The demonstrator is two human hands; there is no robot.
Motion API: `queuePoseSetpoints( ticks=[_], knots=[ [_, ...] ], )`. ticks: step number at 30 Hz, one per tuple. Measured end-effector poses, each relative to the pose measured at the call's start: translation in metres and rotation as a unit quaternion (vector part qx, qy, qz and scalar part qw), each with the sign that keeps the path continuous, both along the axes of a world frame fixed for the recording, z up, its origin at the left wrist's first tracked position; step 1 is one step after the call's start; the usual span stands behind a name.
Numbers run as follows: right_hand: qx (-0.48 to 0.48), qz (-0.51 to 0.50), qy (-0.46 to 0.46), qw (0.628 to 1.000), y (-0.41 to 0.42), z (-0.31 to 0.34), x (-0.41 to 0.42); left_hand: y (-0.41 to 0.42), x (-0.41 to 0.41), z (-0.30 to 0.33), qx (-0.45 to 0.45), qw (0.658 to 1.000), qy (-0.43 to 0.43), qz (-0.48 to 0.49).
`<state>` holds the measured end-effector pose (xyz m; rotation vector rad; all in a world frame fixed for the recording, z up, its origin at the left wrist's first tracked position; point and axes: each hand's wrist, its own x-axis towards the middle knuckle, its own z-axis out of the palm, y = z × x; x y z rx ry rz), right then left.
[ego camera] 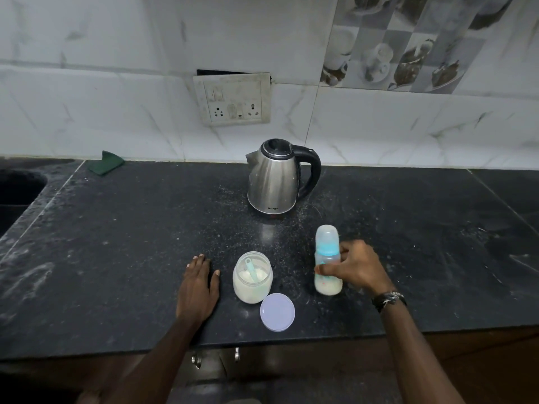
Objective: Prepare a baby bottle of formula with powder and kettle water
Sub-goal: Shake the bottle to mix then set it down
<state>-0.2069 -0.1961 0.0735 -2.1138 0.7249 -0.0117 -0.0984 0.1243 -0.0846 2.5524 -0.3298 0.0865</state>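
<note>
The lilac lid lies flat near the front edge of the black bench, just in front and right of the open powder jar, which holds a blue scoop. Left of the jar, the left hand rests flat, its grip released. Right of the jar, the right hand has its grip around the upright, capped baby bottle. Behind the jar stands the steel kettle.

One head-worn view — the desk is seen from above, near, facing the tiled wall at frame top.
</note>
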Motion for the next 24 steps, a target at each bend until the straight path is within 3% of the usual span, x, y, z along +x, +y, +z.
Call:
queuePoseSetpoints(
  ticks=[4, 9, 11, 13, 16, 19, 21, 24],
  knots=[
    [-0.031, -0.016, -0.055, 0.998, 0.0005, 0.0008, 0.0017, -0.0021, -0.0003, 0.0004, 0.003, 1.000, 0.000, -0.003],
    [-0.023, 0.014, -0.006, 1.000, 0.0051, 0.0024, -0.0003, -0.0005, 0.0015, 0.0007, 0.001, 1.000, -0.006, -0.001],
    [-0.035, -0.020, -0.031, 0.999, 0.0025, -0.0013, 0.0022, -0.0011, 0.0009, -0.0009, 0.003, 1.000, 0.000, -0.003],
    [-0.051, -0.033, 0.006, 0.998, 0.0018, -0.0011, 0.0026, 0.0004, 0.0006, -0.0013, 0.004, 1.000, 0.001, -0.002],
    [-0.043, 0.028, 0.018, 0.999, 0.0073, 0.0005, -0.0013, -0.0003, 0.0009, 0.0008, -0.002, 1.000, -0.006, -0.002],
    [-0.069, -0.024, -0.023, 0.997, 0.0031, -0.0003, 0.0028, -0.0013, 0.0006, -0.0014, 0.000, 1.000, -0.004, -0.003],
    [-0.089, -0.030, 0.023, 0.995, 0.0040, 0.0038, 0.0026, 0.0000, 0.0012, -0.0018, -0.001, 1.000, -0.005, -0.001],
    [-0.041, 0.006, 0.012, 0.999, 0.0073, 0.0045, 0.0006, -0.0007, 0.0018, -0.0005, 0.001, 1.000, -0.011, -0.003]
  ],
)
